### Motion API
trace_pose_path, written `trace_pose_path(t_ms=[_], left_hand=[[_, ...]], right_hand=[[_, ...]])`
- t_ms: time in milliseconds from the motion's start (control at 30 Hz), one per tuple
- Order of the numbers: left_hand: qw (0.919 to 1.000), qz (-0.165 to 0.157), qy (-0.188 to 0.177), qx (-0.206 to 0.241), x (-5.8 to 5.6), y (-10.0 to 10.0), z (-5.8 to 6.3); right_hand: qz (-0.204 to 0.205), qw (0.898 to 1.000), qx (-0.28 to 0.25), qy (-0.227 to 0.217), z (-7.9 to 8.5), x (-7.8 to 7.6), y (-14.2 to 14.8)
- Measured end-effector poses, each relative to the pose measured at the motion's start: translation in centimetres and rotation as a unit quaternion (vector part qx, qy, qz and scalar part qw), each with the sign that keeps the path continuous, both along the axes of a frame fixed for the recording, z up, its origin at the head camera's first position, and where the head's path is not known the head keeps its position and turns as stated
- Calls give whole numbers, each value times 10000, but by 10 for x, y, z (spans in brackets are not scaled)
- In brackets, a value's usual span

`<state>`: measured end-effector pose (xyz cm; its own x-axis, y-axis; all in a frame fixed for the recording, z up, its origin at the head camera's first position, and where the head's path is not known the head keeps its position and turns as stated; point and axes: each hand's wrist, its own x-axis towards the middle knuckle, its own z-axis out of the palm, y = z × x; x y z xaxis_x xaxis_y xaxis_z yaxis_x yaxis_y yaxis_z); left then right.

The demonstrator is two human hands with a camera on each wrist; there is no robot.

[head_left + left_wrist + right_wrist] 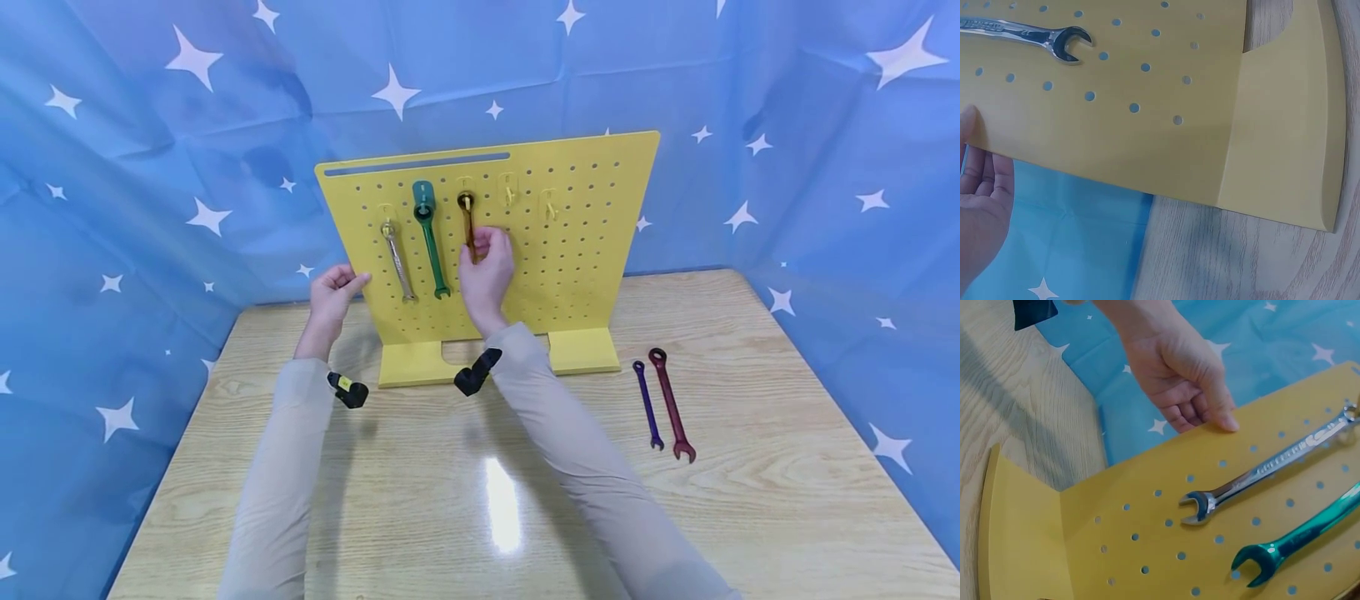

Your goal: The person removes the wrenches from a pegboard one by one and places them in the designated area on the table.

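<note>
A yellow pegboard (570,258) stands upright on the table. My left hand (330,300) holds its left edge, thumb on the front face and fingers behind, as the right wrist view also shows. With my right hand (487,271) I pinch the lower part of an orange-brown combination wrench (468,218), its ring end at a hook on the board. To the left of it hang a green wrench (431,250) and a silver wrench (398,262), both with open ends down. The orange-brown wrench's lower end is hidden by my right fingers.
Two hooks, a left one (509,193) and a right one (551,208), carry nothing. On the table (750,517), right of the board's base (585,354), lie a purple wrench (648,406) and a dark red wrench (672,406). A blue star-patterned cloth (817,192) hangs behind.
</note>
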<state>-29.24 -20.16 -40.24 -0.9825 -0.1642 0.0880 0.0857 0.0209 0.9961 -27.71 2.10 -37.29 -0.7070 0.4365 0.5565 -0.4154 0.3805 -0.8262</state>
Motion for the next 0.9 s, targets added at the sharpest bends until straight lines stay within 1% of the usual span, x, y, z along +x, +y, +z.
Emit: trace_pose_path(t_ms=[167,300,567,733,900], left_hand=[[9999,12,46,-107,2,1,1],[9999,-9,67,-110,2,1,1],[9999,-38,66,-88,0,0,-2],[9999,-88,27,-69,0,-1,-1],[10000,-57,-9,-34,0,-1,-1]], right_hand=[[-126,9998,120,52,0,-1,0],[-132,9997,221,52,-1,0,0],[-162,9986,495,-53,2,6,3],[-38,9984,515,-207,3,10,4],[150,9978,540,-347,6,16,6]])
